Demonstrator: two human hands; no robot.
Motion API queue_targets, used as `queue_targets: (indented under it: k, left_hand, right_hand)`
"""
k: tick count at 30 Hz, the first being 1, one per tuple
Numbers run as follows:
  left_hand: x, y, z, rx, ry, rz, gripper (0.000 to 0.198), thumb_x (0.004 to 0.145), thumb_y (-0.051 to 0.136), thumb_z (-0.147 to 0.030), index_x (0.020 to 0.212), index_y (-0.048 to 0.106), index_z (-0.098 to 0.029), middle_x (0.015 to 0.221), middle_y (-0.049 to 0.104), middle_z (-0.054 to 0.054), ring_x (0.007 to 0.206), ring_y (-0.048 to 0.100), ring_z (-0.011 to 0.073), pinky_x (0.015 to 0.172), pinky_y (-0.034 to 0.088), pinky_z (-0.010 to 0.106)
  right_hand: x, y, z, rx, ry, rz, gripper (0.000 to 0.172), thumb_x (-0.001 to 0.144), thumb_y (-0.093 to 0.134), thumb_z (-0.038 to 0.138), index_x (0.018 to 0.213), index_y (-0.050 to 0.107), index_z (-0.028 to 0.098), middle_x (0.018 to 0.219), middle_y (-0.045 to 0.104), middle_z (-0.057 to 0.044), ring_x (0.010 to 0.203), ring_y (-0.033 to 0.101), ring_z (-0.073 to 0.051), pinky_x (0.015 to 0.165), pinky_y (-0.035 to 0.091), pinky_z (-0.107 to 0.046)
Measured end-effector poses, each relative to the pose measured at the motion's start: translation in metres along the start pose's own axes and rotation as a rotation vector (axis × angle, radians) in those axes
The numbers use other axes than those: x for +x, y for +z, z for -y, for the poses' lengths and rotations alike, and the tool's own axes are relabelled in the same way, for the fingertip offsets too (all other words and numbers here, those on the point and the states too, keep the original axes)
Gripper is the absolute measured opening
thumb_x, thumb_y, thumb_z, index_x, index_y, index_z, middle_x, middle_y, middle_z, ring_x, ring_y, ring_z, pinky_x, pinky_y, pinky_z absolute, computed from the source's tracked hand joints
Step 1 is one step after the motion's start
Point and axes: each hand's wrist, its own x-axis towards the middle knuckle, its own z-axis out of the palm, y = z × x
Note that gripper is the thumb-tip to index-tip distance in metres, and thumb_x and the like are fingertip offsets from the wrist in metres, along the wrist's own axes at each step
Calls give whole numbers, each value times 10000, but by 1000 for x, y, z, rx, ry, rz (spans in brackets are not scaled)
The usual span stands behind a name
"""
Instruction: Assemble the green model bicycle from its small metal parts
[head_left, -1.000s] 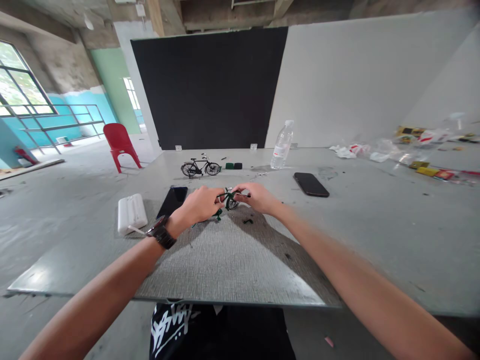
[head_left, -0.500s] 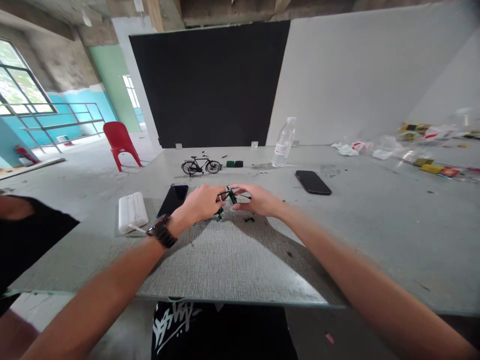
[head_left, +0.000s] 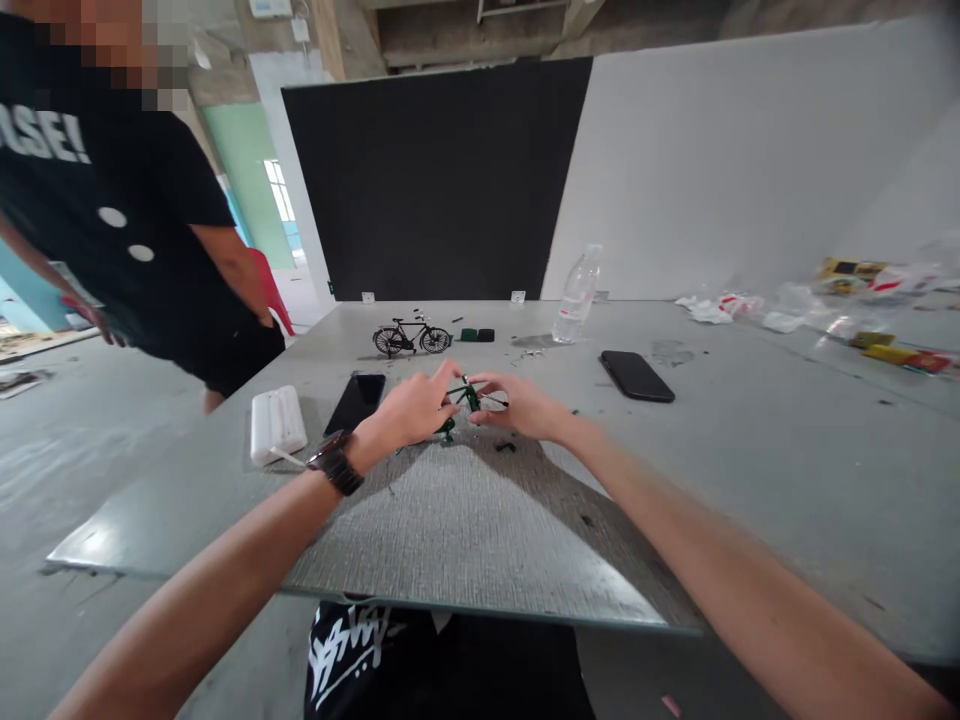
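Observation:
A small green model bicycle (head_left: 462,400) is held between both of my hands above a grey textured mat (head_left: 465,520). My left hand (head_left: 411,408), with a dark watch on its wrist, is closed on the model's left side. My right hand (head_left: 517,403) pinches the model's right side with its fingers curled. A tiny dark loose part (head_left: 504,446) lies on the mat just below my right hand.
A finished black model bicycle (head_left: 411,337) stands farther back, beside two small dark blocks (head_left: 477,335). Two black phones (head_left: 355,402) (head_left: 636,375), a white box (head_left: 276,424) and a water bottle (head_left: 577,296) sit on the table. Plastic wrappers (head_left: 817,300) lie far right. A person in a black shirt (head_left: 112,210) stands at left.
A person in a black shirt has stepped in at the left and now hides most of the red chair. My hands have stayed on the green model.

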Motion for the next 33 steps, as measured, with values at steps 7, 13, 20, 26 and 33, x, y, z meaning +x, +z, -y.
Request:
queue_targets:
  k: [7, 13, 20, 26, 33]
  left_hand:
    - [-2, -3, -6, 45, 51, 11, 531, 972, 514, -268, 1483, 377, -311, 865, 694, 40, 772, 667, 218, 707, 489, 302]
    - [-3, -4, -9, 57, 22, 8, 468, 992, 490, -311, 1454, 417, -305, 823, 678, 45, 711, 655, 210, 641, 463, 277]
    - [0, 1, -6, 19, -4, -9, 494, 964, 530, -301, 1438, 402, -247, 885, 706, 69, 846, 696, 258, 730, 503, 324]
    - [0, 3, -5, 20, 9, -18, 470, 976, 537, -314, 1426, 411, -271, 958, 726, 78, 937, 713, 271, 815, 516, 348]
    - [0, 5, -5, 80, 24, -44, 443, 986, 516, -326, 1418, 429, -280, 896, 718, 67, 871, 715, 272, 771, 514, 349]
  right_hand:
    - [-2, 2, -2, -1, -33, -21, 691, 793, 740, 583, 1393, 539, 305, 1257, 674, -105, 1107, 657, -306, 928, 516, -451]
    - [-3, -1, 0, -14, 0, 0, 747, 797, 710, 640, 1426, 508, 291, 1259, 671, -119, 1114, 649, -316, 944, 500, -462]
    - [-5, 1, -3, -22, -23, -13, 690, 821, 700, 609, 1401, 514, 284, 1205, 691, -109, 1094, 656, -296, 946, 494, -451]
    - [-5, 1, -2, -38, -14, -26, 676, 815, 727, 553, 1396, 519, 277, 1193, 698, -112, 1097, 656, -301, 957, 486, -459]
    - [-6, 2, -2, -43, -43, -46, 637, 817, 725, 531, 1373, 541, 279, 1158, 710, -99, 1052, 679, -290, 918, 509, -437]
